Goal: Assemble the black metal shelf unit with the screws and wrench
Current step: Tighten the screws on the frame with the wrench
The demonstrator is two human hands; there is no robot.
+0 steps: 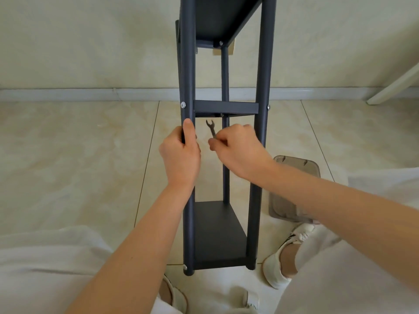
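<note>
The black shelf unit (225,107) stands upright on the floor before us. Our left hand (181,152) curls its fingers round the unit's left post, just below a screw (183,104). Our right hand (240,150) pinches the wrench (211,129) between the unit's posts, under its middle shelf.

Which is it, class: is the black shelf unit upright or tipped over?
Upright: the shelf unit stands on its post feet on the floor, shelves level, left hand gripping one post.
</note>
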